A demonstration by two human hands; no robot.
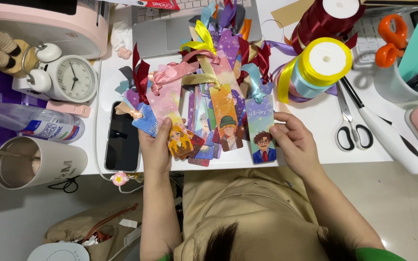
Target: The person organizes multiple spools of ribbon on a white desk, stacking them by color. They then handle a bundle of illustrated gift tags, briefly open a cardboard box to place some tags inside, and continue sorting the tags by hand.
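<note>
A heap of colourful cartoon bookmarks [209, 101] with ribbon ties lies on the white desk [315, 116] in the middle. My left hand [155, 147] rests on the left side of the heap, its fingers on a pink bookmark [172, 123] with a blonde figure. My right hand [293, 142] pinches the right edge of a blue bookmark [262, 128] showing a figure with glasses, at the heap's right edge. Ribbons in pink, gold, dark red and yellow spread over the top of the pile.
A dark phone [122, 137] lies left of the heap. Ribbon spools [322, 60], scissors [350, 123] and a white pen-like tool [388, 135] sit to the right. An alarm clock [71, 77], a bottle [30, 123] and a steel tumbler [35, 162] stand at left. A laptop [170, 24] is behind.
</note>
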